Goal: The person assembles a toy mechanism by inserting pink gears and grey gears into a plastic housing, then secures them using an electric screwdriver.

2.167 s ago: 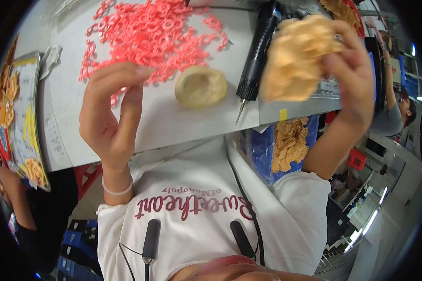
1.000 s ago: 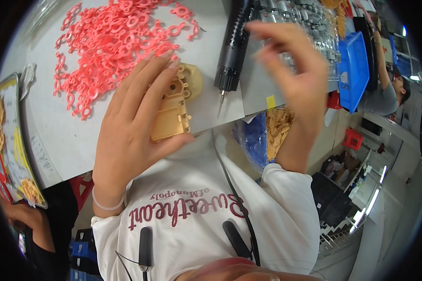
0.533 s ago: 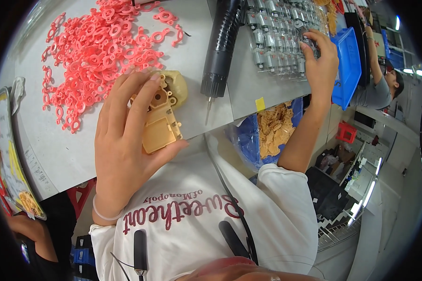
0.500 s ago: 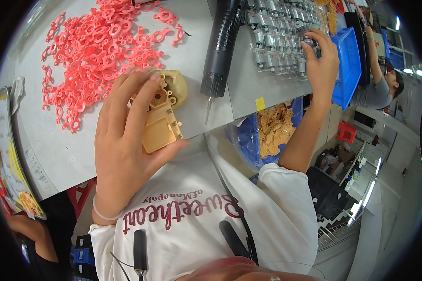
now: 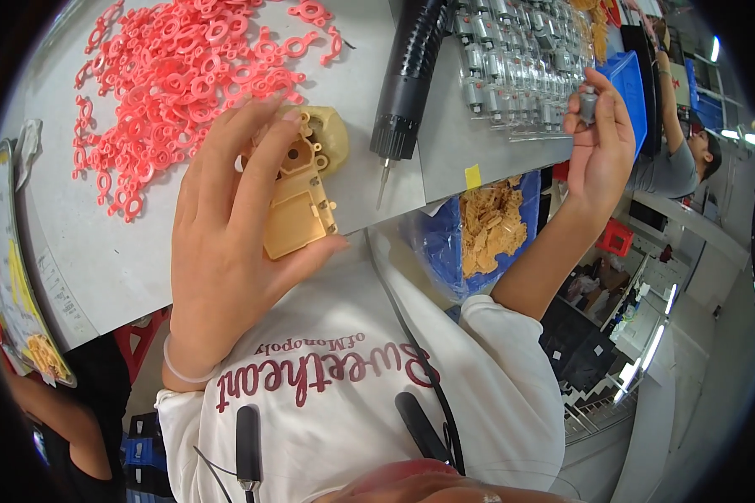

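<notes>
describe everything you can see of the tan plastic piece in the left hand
The tan plastic housing is a moulded, matte, cream-yellow shell: a flat, squarish lidded section at its lower end and a rounded upper end with a round hole, small posts and open recesses. It looks hard and clean. The left hand holds it just above the near edge of the grey table, open side facing the camera, with the fingers across its left side and the thumb pressing its lower right corner. Part of it is hidden behind the fingers.

The left hand (image 5: 226, 243) is spread, fingers curled in a grip. The right hand (image 5: 600, 147) is raised far right, fingertips pinched.
</notes>
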### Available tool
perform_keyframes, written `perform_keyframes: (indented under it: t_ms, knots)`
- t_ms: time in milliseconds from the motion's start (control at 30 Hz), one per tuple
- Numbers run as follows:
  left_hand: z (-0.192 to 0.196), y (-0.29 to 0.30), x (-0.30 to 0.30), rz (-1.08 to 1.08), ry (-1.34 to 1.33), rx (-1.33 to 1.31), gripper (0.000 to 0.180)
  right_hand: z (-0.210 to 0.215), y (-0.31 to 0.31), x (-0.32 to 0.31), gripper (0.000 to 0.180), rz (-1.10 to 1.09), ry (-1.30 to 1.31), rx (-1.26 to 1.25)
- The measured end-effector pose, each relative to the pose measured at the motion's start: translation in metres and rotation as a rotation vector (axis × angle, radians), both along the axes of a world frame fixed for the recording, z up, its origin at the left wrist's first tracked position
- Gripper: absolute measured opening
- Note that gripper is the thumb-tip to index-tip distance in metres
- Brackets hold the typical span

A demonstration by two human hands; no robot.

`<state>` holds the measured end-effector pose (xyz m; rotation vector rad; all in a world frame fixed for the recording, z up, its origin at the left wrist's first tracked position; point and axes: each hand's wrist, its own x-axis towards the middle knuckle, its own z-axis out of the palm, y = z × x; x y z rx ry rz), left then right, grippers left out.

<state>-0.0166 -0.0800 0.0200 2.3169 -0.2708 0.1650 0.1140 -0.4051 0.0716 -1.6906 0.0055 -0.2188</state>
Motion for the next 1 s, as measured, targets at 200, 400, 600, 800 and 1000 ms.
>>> perform_keyframes:
  t_ms: [200, 400, 600, 800, 1000]
  knots:
    - [0.005, -0.001, 0.003, -0.008, 0.026, -0.013, 0.094, -0.009, 0.063, -0.033, 0.019, 0.345, 0.137, 0.148]
    - [-0.001, 0.0, 0.003, 0.038, -0.004, -0.106, 0.105, -0.015, 0.138, -0.048, 0.023, 0.656, 0.034, -0.137]
    - [-0.007, 0.001, 0.001, 0.052, -0.05, -0.154, 0.104, -0.018, 0.16, -0.054, 0.027, 0.721, -0.511, -0.723]
    - [-0.01, -0.001, 0.002, 0.059, -0.098, -0.185, 0.104, -0.022, 0.163, -0.06, 0.019, 0.728, -0.686, -0.815]
    - [-0.005, 0.001, 0.001, 0.064, -0.031, -0.2, 0.108, -0.002, 0.164, -0.057, 0.02, 0.766, -0.36, -0.787]
